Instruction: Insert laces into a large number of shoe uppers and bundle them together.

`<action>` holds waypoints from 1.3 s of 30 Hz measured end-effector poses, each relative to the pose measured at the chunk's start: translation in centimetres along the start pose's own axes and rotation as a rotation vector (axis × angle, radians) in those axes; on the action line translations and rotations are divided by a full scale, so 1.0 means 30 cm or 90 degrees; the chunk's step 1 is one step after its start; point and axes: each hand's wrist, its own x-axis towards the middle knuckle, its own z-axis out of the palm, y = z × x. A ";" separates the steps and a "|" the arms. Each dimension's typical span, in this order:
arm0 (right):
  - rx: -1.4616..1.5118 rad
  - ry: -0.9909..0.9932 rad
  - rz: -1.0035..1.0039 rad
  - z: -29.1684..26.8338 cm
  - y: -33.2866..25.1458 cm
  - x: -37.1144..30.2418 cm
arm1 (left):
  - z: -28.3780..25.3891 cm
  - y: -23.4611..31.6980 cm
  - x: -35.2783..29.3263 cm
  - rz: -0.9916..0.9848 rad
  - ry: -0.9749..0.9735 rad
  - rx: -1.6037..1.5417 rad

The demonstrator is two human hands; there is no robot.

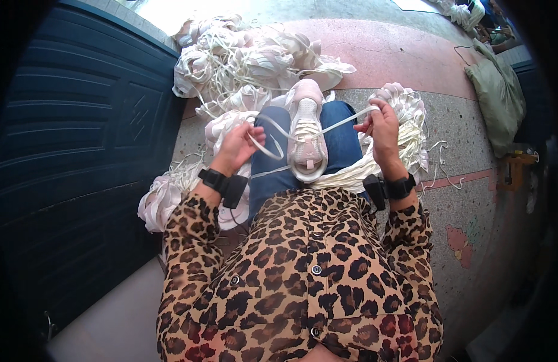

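Observation:
A pale pink and white sneaker (307, 158) rests upright on my lap between my jeans-clad thighs, its toe pointing away from me. Cream lacing crosses its front. From the shoe a flat white shoelace (345, 122) runs taut up to my right hand (383, 130), which pinches it between thumb and fingers. On the other side, my left hand (235, 146) has its fingers curled on the lace's other length, which hangs in a loose loop toward the shoe. A bundle of loose cream laces (345, 175) lies across my right thigh, close to the heel.
Many pink and white shoes with trailing laces are heaped in a pile (243, 57) ahead and to the left. More shoes (155, 202) lie by my left arm. A dark blue panelled door (80, 120) stands at left; a greenish sack (493, 102) slumps at right.

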 end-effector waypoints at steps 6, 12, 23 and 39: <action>0.188 -0.048 0.079 0.016 -0.083 -0.047 | -0.082 -0.174 0.035 0.489 0.253 0.878; -0.343 0.081 0.076 -0.322 0.515 0.131 | 0.124 -0.175 -0.050 0.554 -0.014 1.139; -0.914 -0.423 -0.563 -0.096 0.338 -0.088 | 0.108 -0.242 0.003 0.029 -0.006 0.608; -0.676 -0.306 -0.311 -0.065 0.378 -0.043 | 0.185 -0.225 0.028 0.329 0.110 0.901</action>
